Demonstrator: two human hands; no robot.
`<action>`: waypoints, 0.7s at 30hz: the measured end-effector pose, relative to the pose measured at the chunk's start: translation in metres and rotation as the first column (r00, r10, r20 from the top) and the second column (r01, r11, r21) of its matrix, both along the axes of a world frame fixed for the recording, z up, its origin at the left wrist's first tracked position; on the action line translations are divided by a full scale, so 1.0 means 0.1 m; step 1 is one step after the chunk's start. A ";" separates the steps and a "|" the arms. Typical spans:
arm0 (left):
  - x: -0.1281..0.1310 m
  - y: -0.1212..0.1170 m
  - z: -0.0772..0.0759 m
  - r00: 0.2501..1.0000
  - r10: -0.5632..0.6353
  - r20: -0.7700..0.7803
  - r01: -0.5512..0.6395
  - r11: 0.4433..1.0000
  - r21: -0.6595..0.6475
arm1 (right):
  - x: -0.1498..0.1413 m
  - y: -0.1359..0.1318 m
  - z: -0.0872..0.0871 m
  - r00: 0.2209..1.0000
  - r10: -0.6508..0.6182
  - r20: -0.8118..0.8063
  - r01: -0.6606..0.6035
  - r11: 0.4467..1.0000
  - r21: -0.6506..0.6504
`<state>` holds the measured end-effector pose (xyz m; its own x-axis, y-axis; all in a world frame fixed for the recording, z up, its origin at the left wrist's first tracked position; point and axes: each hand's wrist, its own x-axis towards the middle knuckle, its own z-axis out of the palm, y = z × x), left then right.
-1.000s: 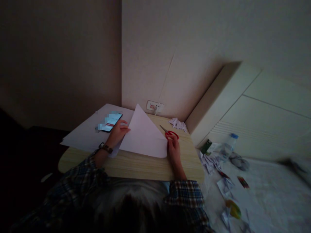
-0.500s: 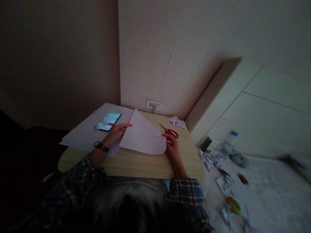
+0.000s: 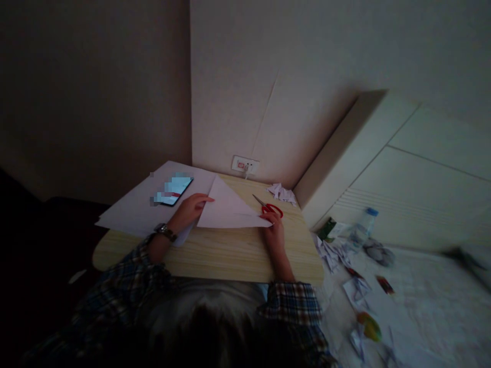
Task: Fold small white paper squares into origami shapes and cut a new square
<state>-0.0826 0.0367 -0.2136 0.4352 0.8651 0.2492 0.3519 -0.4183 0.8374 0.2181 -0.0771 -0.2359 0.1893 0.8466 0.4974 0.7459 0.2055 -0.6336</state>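
Between my hands is a white sheet of paper (image 3: 227, 208), its visible outline close to a triangle with the tip toward the wall. My left hand (image 3: 192, 208) grips its left edge, thumb and fingers closed. At the right corner my right hand (image 3: 273, 229) pinches the paper. Red-handled scissors (image 3: 271, 209) lie just beyond my right hand, blades pointing to the back left. Left of my left hand, a phone (image 3: 177, 191) with a lit screen rests on a stack of white paper (image 3: 132, 207).
The wooden tabletop (image 3: 230, 258) meets the wall, where a socket (image 3: 245, 164) holds a plug. Folded paper pieces (image 3: 283, 193) sit at the back right corner. On the bed to the right are a plastic bottle (image 3: 364, 226), more folded papers (image 3: 330, 254) and a yellow-green object (image 3: 369, 327).
The sheet's lower edge has moved up away from me, and its rounded right side now narrows to a point at my right hand. The view has shifted slightly.
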 end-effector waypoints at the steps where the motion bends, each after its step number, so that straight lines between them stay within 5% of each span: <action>1: -0.01 -0.01 0.01 1.000 0.004 -0.025 -0.003 0.999 0.050 | 0.01 0.00 -0.01 1.000 0.006 0.016 -0.006 1.000 0.003; 10: -0.02 0.03 -0.05 0.972 -0.148 -0.181 0.199 0.930 0.309 | 0.03 0.01 -0.09 0.983 0.110 0.148 -0.109 0.994 -0.010; 21: -0.04 0.08 -0.14 0.944 -0.223 -0.241 0.296 0.897 0.328 | 0.00 0.01 -0.09 0.953 0.220 0.209 -0.210 0.975 -0.068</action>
<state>-0.0865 0.0443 -0.2276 0.7027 0.5842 0.4061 0.3285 -0.7727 0.5431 0.2184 -0.0757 -0.2445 -0.1066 0.8776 0.4674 0.8060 0.3515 -0.4763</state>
